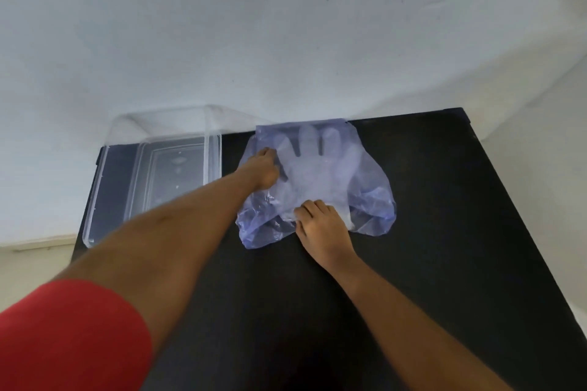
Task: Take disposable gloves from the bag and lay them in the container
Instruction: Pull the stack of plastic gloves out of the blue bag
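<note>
A thin bluish plastic bag (374, 197) lies flat at the far middle of the black table (444, 232). A clear disposable glove (314, 165) rests on the bag with its fingers pointing away from me; whether it lies on top of or inside the bag I cannot tell. My left hand (263, 168) presses down on the glove's left edge with fingers curled. My right hand (320, 222) grips the glove's cuff at the near edge of the bag. A clear rectangular container (212, 152) stands open to the left of the bag.
A pale wall rises directly behind the table's far edge. The container reaches the table's left edge, and pale floor shows beyond it. A red sleeve (63, 336) covers my left upper arm at the bottom left.
</note>
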